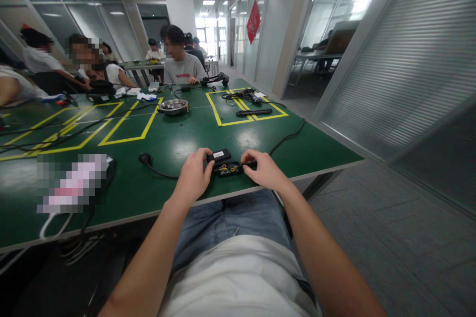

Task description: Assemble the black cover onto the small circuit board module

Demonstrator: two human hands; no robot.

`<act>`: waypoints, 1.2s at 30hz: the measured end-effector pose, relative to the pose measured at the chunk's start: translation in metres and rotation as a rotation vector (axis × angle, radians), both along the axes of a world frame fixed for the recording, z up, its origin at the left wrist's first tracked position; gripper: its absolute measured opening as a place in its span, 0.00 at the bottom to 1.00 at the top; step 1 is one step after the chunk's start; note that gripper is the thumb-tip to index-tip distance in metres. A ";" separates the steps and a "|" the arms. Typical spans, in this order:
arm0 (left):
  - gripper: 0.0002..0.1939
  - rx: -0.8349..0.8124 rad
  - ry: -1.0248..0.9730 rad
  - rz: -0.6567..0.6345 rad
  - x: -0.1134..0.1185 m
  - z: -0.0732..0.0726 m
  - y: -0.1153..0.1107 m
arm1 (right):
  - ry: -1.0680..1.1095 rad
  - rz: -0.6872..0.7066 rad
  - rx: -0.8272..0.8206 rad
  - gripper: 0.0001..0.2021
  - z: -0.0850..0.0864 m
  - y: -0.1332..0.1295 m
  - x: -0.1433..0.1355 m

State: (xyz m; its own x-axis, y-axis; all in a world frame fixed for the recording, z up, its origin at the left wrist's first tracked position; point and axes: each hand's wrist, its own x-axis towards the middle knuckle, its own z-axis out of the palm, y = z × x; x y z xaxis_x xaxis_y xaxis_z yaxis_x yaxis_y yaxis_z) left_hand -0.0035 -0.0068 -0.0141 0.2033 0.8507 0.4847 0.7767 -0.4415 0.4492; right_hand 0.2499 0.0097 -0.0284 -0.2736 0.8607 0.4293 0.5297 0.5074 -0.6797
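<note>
An opened black adapter housing (pixel 229 170) lies near the table's front edge, with a green board, copper-coloured round parts and thin wires inside. Just behind it rests its black cover (pixel 220 154), which bears a white label. My left hand (pixel 195 173) is closed at the housing's left end, its fingertips close to the cover; what lies between them is hidden. At the right end, my right hand (pixel 262 166) pinches the black cable (pixel 253 164) where it meets the housing. A black plug (pixel 145 159) lies to the left on a cord that runs behind my left hand.
A metal bowl (pixel 174 106) stands farther back on the green table (pixel 193 131). Yellow tape rectangles hold a black bar (pixel 254 112) and coiled cables (pixel 241 94). A blurred pink object (pixel 76 181) lies at left. A person (pixel 184 62) sits across the table.
</note>
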 end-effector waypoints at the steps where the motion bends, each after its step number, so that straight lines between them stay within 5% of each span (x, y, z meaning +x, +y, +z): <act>1: 0.10 -0.020 0.009 0.024 -0.001 -0.001 0.002 | -0.004 0.001 0.001 0.04 0.000 0.000 0.000; 9: 0.08 0.040 0.110 -0.009 0.001 0.009 -0.016 | -0.051 0.008 0.026 0.04 0.001 -0.002 -0.002; 14: 0.05 -0.059 0.244 -0.010 0.005 0.011 -0.030 | -0.080 0.006 0.018 0.05 0.002 -0.004 -0.002; 20: 0.02 -0.132 0.077 -0.112 0.000 0.007 -0.023 | -0.044 0.044 -0.036 0.02 0.003 -0.004 -0.002; 36: 0.07 -0.120 -0.068 -0.076 -0.009 0.008 -0.016 | 0.104 0.040 -0.013 0.05 0.005 -0.003 -0.002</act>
